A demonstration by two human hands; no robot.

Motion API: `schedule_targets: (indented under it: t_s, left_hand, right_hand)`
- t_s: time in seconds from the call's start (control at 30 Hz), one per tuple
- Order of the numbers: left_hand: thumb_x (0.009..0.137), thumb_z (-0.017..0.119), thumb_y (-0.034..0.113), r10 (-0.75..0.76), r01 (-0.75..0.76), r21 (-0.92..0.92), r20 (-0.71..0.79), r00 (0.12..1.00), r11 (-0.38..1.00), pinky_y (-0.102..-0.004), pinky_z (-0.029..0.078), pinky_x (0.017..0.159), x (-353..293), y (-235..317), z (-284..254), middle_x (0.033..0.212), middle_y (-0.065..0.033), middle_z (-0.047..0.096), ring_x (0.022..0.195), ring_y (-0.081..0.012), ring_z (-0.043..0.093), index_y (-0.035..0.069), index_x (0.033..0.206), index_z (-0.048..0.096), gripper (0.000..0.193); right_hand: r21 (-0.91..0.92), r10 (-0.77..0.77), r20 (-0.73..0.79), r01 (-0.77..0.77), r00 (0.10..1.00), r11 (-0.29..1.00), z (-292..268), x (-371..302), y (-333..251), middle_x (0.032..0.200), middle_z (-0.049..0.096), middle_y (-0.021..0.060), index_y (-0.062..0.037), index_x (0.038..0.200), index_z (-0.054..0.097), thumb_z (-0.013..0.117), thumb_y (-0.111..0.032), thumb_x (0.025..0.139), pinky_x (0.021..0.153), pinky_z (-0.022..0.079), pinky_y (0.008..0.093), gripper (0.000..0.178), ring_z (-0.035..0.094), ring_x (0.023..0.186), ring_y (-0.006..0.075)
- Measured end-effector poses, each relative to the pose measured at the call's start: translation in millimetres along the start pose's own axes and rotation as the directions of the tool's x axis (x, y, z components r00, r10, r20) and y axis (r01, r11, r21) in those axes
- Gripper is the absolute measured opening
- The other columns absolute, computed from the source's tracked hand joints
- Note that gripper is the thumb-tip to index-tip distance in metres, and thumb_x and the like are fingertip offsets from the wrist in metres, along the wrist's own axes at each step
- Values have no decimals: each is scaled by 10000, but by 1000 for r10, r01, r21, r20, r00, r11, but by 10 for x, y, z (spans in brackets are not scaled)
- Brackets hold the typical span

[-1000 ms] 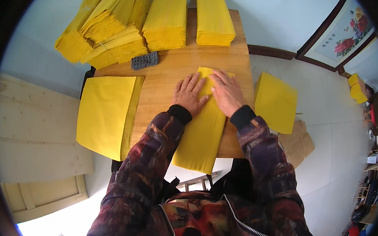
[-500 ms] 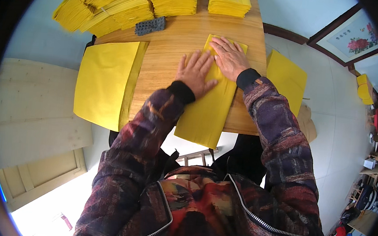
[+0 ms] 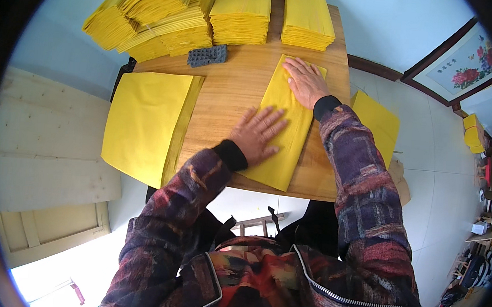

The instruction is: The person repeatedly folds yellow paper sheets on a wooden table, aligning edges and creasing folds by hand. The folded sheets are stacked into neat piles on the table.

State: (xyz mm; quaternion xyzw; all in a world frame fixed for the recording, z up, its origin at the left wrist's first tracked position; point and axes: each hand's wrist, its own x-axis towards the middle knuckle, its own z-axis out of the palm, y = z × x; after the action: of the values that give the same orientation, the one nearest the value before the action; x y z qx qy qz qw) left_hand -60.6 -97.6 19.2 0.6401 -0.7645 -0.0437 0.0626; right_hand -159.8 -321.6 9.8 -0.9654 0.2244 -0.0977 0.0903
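A folded length of yellow paper (image 3: 292, 139) lies lengthwise before me on the wooden table (image 3: 227, 95), its near end at the table's front edge. My left hand (image 3: 257, 136), slightly blurred, rests flat on its lower left part with fingers spread. Near the far end, my right hand (image 3: 307, 82) lies flat on the same paper, fingers stretched out. Neither hand grips anything. To the left is a stack of wide yellow sheets (image 3: 145, 125), reaching past the table's left edge.
Bundles of folded yellow paper (image 3: 241, 16) line the far side, with another stack (image 3: 308, 21) beside them. A dark grey textured block (image 3: 207, 55) sits in front of them. More yellow sheets (image 3: 376, 120) show beyond the right edge. A framed flower picture (image 3: 463, 63) leans at the wall.
My left hand has slid down the paper toward me, away from my right hand, which stays near the far end. The whole view has shifted, so the table appears lower.
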Motion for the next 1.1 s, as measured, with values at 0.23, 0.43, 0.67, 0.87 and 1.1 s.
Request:
schedule_targets:
  t_s: [0.23, 0.43, 0.67, 0.87, 1.1]
  left_hand:
    - [884, 536, 461, 171, -165, -68, 100, 980, 984, -493, 162, 1148, -519, 238, -82, 1549, -41, 238, 1426, -288, 202, 233, 1463, 324, 656]
    - [882, 551, 438, 168, -150, -94, 213, 963, 984, -494, 148, 1146, -961, 338, -273, 1510, -42, 329, 1416, -256, 249, 180, 1437, 376, 637]
    - [940, 453, 446, 232, -232, -202, -24, 972, 952, -486, 209, 1126, -78, 357, -233, 1485, -74, 373, 1382, -245, 325, 117, 1436, 372, 600]
    - [884, 442, 601, 312, -300, -105, 128, 941, 948, -463, 176, 1144, -152, 605, 64, 1569, -45, 193, 1433, -244, 199, 134, 1502, 207, 809]
    - [865, 510, 558, 266, -226, -239, 150, 952, 944, -411, 149, 1155, -669, 926, -19, 1571, -59, 191, 1446, -230, 177, 97, 1491, 233, 825]
  right_hand:
    - [-37, -27, -36, 26, 999, 999, 72, 9, 55, 1506, 327, 18, -128, 1406, 394, 419, -267, 960, 1131, 220, 457, 467, 262, 1402, 214]
    - [-39, -13, -29, 11, 1000, 999, 74, 11, 35, 1513, 314, 13, -137, 1416, 383, 405, -269, 969, 1140, 211, 453, 467, 250, 1410, 209]
    - [-28, -4, -14, 3, 1000, 1000, 28, -14, -4, 1518, 306, 9, -135, 1416, 385, 400, -258, 969, 1147, 197, 445, 464, 247, 1411, 198]
    - [-10, -5, 9, 5, 1000, 1000, 6, -22, -5, 1517, 303, 39, -108, 1414, 374, 407, -227, 960, 1147, 192, 449, 471, 244, 1411, 224]
    - [-36, 36, 37, -35, 999, 999, 11, 3, -6, 1521, 298, 3, -134, 1416, 384, 390, -278, 977, 1153, 191, 434, 462, 242, 1411, 195]
